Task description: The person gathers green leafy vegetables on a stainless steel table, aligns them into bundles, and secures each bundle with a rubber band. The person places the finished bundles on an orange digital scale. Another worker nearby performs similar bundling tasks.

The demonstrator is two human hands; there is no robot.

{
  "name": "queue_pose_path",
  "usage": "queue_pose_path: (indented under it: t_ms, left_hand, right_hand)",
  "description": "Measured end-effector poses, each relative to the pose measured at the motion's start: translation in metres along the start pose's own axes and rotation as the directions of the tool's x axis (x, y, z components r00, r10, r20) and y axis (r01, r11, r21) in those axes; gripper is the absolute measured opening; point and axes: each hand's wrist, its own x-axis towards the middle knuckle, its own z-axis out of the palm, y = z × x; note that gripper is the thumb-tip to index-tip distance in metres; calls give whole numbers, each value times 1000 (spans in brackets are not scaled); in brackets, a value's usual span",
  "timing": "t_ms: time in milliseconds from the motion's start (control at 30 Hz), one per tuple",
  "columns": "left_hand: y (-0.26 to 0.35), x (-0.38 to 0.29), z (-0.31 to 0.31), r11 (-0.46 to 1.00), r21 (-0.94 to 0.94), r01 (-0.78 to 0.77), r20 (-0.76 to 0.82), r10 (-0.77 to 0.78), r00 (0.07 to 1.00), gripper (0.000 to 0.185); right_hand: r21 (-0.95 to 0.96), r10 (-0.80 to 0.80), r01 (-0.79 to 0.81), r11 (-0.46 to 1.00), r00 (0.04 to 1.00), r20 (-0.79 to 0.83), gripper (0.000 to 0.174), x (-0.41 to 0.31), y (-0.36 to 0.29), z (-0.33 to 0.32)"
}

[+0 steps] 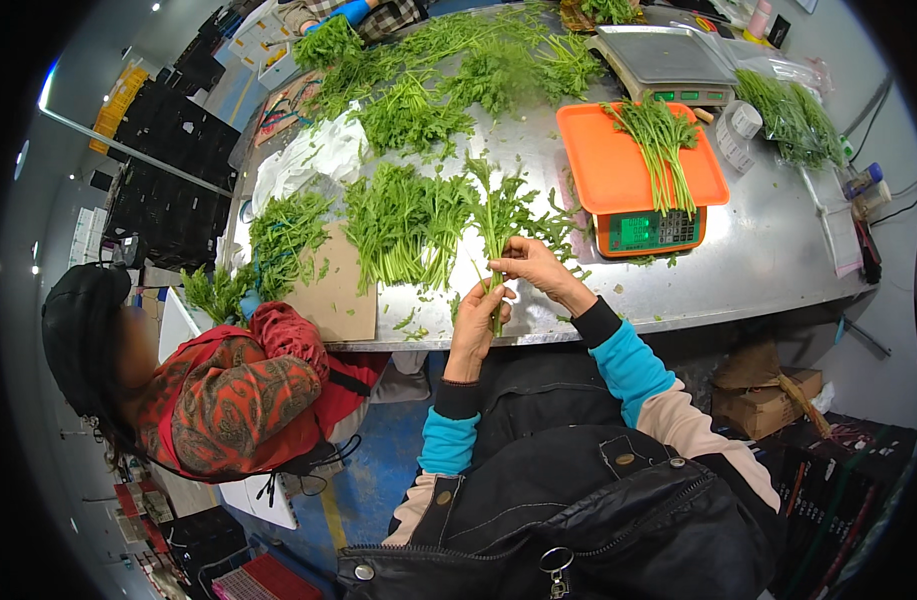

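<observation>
Near the table's front edge I hold a bunch of leafy green stems [494, 210] upright, its leaves pointing away from me. My left hand [475, 319] is closed around the lower stems. Just above it, the thumb and fingers of my right hand [537, 268] pinch the same stems. Loose leaves [552, 225] lie right of the bunch. To its left, a row of leafy greens [406, 217] rests on the metal table. An orange scale tray [589, 161] stands at the right, with another bunch of greens [657, 150] lying on it.
A second scale [668, 56] stands behind the orange one, near bagged greens [792, 120] and tape rolls [740, 127]. White plastic [308, 161] and cardboard [346, 300] lie left. A co-worker [225, 397] sits close on my left; another person's gloved hand [346, 13] is across the table.
</observation>
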Motion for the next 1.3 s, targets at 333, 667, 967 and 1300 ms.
queue_pose_path:
  t_ms: [333, 667, 967, 1300]
  left_hand:
    - [2, 0, 11, 992, -34, -123, 61, 125, 990, 25]
    - [-3, 2, 8, 990, 47, -133, 25, 131, 991, 25]
    - [-8, 1, 4, 956, 275, -99, -6, 105, 994, 26]
    - [-8, 1, 10, 964, 254, -78, -14, 84, 996, 24]
  right_hand:
    - [41, -51, 50, 998, 998, 43, 25, -1, -4, -8]
    - [36, -81, 79, 996, 995, 54, 26, -1, 1, -11]
    - [-105, -39, 56, 993, 987, 155, 29, -7, -10, -16]
    - [-113, -16, 39, 993, 981, 191, 34, -8, -9, -19]
